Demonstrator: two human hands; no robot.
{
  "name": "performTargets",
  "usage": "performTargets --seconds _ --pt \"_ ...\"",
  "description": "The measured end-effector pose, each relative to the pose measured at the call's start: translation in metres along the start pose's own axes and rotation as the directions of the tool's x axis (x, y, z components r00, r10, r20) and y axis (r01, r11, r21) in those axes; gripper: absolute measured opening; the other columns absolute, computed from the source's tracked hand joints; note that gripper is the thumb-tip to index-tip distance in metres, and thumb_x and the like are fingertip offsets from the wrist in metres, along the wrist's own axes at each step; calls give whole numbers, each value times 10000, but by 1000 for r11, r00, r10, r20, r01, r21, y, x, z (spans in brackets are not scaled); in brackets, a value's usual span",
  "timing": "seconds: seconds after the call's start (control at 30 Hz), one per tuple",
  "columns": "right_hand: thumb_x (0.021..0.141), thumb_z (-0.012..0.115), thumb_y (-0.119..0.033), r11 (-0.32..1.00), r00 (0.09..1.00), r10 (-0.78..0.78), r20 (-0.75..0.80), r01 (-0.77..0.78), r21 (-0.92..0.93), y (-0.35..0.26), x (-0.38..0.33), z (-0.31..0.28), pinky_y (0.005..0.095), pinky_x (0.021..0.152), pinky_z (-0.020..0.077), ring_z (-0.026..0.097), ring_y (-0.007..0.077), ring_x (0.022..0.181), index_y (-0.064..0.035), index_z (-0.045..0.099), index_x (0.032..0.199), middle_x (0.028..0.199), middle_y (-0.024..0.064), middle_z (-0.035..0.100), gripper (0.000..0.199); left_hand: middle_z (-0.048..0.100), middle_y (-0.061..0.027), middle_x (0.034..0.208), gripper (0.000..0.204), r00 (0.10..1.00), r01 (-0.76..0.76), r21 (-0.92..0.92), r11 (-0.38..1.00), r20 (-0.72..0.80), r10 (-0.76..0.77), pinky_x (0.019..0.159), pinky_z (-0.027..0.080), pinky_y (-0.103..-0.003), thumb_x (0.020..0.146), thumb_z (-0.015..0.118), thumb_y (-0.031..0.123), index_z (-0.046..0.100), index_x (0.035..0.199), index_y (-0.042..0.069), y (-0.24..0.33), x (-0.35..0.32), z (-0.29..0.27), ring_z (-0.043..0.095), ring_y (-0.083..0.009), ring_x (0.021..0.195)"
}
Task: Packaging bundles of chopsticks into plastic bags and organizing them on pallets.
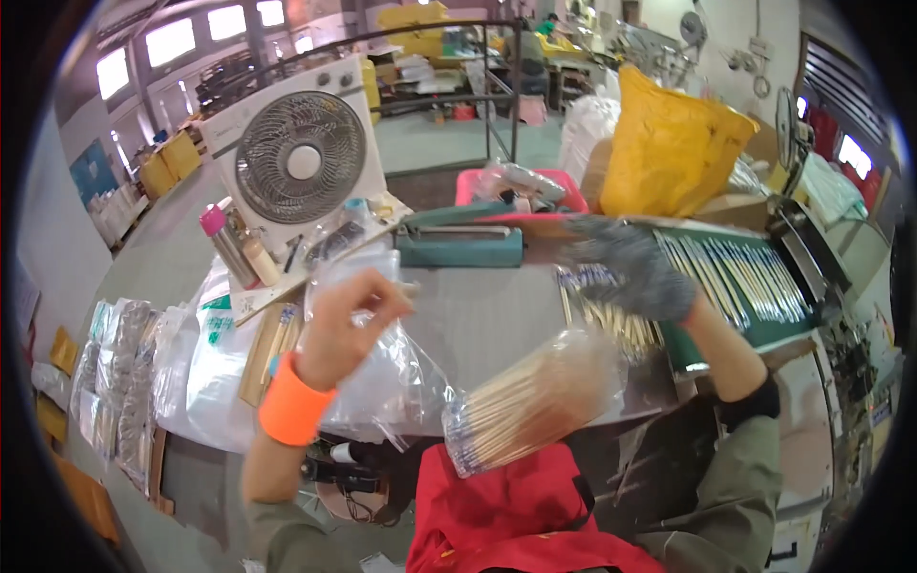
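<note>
Overlapping table edge (pixel 634 413): bagged sticks (pixel 516 401)

windows (pixel 172 42) glare white at upper left; gloved right hand (pixel 638 271) looks blurred; straight edges bend toward the dark rim.

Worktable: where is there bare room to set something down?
The grey middle of the worktable is bare, bordered by the teal device behind, clear plastic bags left, loose sticks right and the filled bag in front. Crowded: the right end, with rows of slim items, and the left end, with bags and a pink-capped bottle.
</note>
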State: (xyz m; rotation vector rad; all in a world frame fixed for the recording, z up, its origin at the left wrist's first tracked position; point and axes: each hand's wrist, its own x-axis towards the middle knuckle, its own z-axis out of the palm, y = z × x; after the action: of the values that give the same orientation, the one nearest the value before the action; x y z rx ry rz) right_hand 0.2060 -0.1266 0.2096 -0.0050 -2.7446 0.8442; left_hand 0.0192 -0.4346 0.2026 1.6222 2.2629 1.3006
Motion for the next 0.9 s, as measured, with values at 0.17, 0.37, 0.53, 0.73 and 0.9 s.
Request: performTargets --seconds 0.17,0.37,0.53,0.73,0.9 --pt "771 683 -248 982 918 -2 -397 -73 -175 73 -53 149 351 996 356 456 327 1178 -1 491 1203 1246 206 489 534 352 -225 1349 987 967 -86 175 981 252 40 1029 289 -440 636 696 588 318 1347 18 -52 -62 212 320 -348 1276" --pt "809 655 -129 707 309 420 -853 -701 94 21 -194 221 344 925 409 505 225 1046 26 446 1205 1165 126 497 473 379 -230 1308 940 699 15 239 971 692 -181 890 423 -418 650 646 621 369 1316 19 -48 -22 274 470 -350 1118" --pt "758 686 -225 155 105 987 -120 -461 874 71 -291 288 373 886 431 510 288 1049 -36 431 1263 1186 140 524 597 400 -210 1277 848 716 -94 137 986 698 -29 866 439 -422 660 664 576 431 1273 37 -48 -84 335 500 -348 1055" --pt "653 772 -194 335 251 917 -311 -58 941 41 -281 275 310 867 435 520 196 992 -32 462 1188 1085 89 548 639 279 -238 1394 1010 662 647 -524 553 747 -67 1039 275 -381 708 753 287 91 1425 26 -35 -112 307 378 -295 1230" --pt "649 766 -197 795 609 569 -552 -239 557 -33 -204 197 352 830 455 566 265 930 -39 474 1164 1008 128 581 612 202 -152 1452 1196 859 450 -785 426 510 33 1079 187 -355 580 835 272 32 1431 22 -9 -72 237 222 -242 1333"
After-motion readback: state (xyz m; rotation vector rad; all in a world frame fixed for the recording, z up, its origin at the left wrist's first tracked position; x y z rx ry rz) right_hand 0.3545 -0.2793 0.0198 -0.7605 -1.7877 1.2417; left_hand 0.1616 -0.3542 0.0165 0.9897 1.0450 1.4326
